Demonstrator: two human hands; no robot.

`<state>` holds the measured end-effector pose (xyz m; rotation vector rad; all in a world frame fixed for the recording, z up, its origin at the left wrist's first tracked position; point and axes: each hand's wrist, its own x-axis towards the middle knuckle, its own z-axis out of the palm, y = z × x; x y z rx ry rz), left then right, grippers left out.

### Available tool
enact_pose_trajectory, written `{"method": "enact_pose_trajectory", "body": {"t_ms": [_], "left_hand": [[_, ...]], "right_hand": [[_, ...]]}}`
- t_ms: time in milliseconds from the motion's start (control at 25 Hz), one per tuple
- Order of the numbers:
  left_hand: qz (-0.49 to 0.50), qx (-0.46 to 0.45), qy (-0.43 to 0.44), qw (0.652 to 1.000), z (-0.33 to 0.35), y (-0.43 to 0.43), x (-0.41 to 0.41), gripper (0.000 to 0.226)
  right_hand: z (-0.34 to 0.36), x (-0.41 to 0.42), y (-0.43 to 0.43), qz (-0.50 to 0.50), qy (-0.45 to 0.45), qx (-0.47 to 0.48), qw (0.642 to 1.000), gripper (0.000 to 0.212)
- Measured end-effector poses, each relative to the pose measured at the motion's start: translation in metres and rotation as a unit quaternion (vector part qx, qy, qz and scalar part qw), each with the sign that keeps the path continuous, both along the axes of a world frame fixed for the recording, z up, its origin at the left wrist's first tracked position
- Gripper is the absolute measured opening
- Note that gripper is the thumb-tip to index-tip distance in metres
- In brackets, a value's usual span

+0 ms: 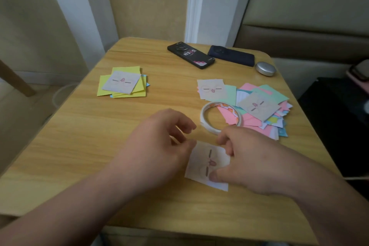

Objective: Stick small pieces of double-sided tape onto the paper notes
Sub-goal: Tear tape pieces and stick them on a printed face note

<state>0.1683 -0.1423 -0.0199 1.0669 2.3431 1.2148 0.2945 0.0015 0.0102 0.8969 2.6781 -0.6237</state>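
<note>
Note (207,163), printed face turned sideways, runs near-to-far; right hand (253,163) grips it; left hand (157,146) curled, hold unclear.

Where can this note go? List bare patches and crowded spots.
Free: the near-left tabletop, bordered by the left hand and the yellow stack; also the middle strip between the yellow stack and the coloured pile, in front of the black phone. Crowded: the right side, with tape roll, coloured pile, dark blue phone and silver case.
</note>
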Motion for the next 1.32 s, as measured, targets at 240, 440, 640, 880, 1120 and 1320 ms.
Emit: {"method": "enact_pose_trajectory", "body": {"t_ms": [240, 440, 640, 880, 1120, 1320], "left_hand": [[-0.074, 0.013, 0.046, 0.996, -0.022, 0.01, 0.002, 0.034], [-0.18, -0.023, 0.088, 0.979, -0.017, 0.017, 0.003, 0.048], [-0.171, -0.018, 0.068, 0.983, -0.017, 0.017, 0.005, 0.045], [-0.078, 0.076, -0.081, 0.991, -0.017, 0.013, -0.002, 0.041], [-0.202, 0.108, -0.335, 0.914, -0.016, 0.008, -0.009, 0.078], [-0.122, 0.171, -0.343, 0.916, 0.009, 0.015, -0.019, 0.075]], "right_hand": [[0.001, 0.005, 0.001, 0.036, 0.02, -0.011, 0.999, 0.05], [0.001, 0.011, -0.004, 0.03, 0.03, -0.042, 0.998, 0.05], [0.004, 0.01, -0.004, 0.03, 0.017, -0.033, 0.999, 0.042], [-0.003, 0.008, 0.015, -0.047, 0.123, -0.161, 0.978, 0.024], [0.001, -0.007, 0.02, -0.182, 0.269, -0.433, 0.841, 0.006], [0.004, -0.008, 0.018, -0.135, 0.257, -0.419, 0.861, 0.04]]}}
